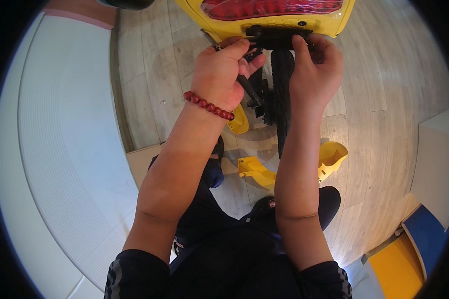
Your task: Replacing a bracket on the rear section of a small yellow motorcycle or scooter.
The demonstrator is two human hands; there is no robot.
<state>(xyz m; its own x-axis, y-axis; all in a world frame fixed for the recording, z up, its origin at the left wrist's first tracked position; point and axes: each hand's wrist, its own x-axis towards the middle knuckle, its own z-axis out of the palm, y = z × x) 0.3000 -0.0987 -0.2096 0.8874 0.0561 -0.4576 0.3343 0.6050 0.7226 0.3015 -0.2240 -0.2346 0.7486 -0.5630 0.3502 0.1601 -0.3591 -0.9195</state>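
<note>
In front of me is the rear of a yellow scooter-like vehicle (269, 24), with a red tail light (272, 8) and a black wheel (283, 74) beneath. A black bracket (279, 39) runs under the yellow body. My left hand (219, 70), wearing a red bead bracelet, is closed around a slim black-handled tool (248, 88). The tool's far end pokes out beyond the knuckles; its exact kind is unclear. The left fingertips also meet the bracket's left end. With thumb and fingers, my right hand (317, 65) pinches the bracket's right end.
Yellow curved plastic covers lie on the wooden floor, one (257, 170) between my feet and another (333, 157) to the right. A yellow piece (238, 120) shows below my left wrist. A white ribbed platform (70, 124) fills the left; a blue-and-yellow panel (399, 259) stands lower right.
</note>
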